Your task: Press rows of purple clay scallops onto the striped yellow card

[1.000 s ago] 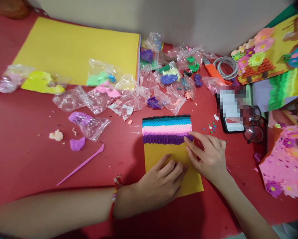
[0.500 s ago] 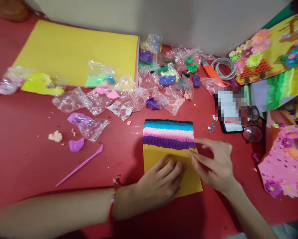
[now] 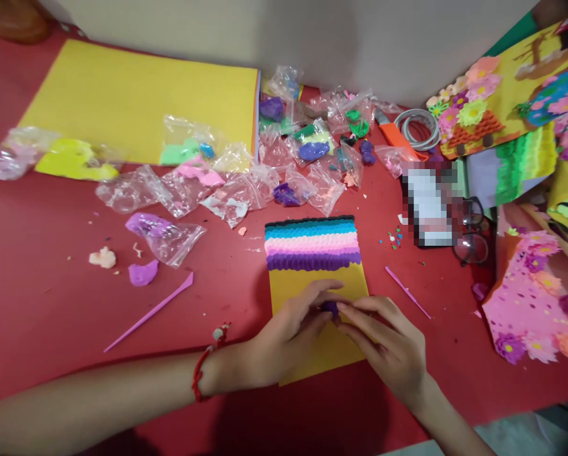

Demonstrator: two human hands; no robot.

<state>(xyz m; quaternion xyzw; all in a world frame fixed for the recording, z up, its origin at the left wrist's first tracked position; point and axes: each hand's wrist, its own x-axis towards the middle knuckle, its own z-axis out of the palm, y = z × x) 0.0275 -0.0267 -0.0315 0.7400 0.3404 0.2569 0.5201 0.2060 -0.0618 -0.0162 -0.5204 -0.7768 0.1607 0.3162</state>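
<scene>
A small yellow card (image 3: 286, 288) lies on the red table in front of me. Its top part carries rows of scalloped clay (image 3: 311, 243) in black, blue, pink and purple. Over the bare lower part of the card, my left hand (image 3: 284, 335) and my right hand (image 3: 391, 345) meet fingertip to fingertip. Between them they pinch a small lump of purple clay (image 3: 331, 308). A thin pink stick (image 3: 407, 292) lies on the table just right of the card.
Several clear bags of coloured clay (image 3: 246, 171) are strewn behind the card. A big yellow sheet (image 3: 136, 95) lies at back left. A pink modelling tool (image 3: 148, 312) and purple clay (image 3: 142, 273) lie at left. Phone (image 3: 426, 206), glasses (image 3: 473, 237) and flower artworks (image 3: 530, 297) crowd the right.
My right hand left the purple clay row and came down to meet my left hand, and both now pinch a purple lump. The pink stick now shows on the table.
</scene>
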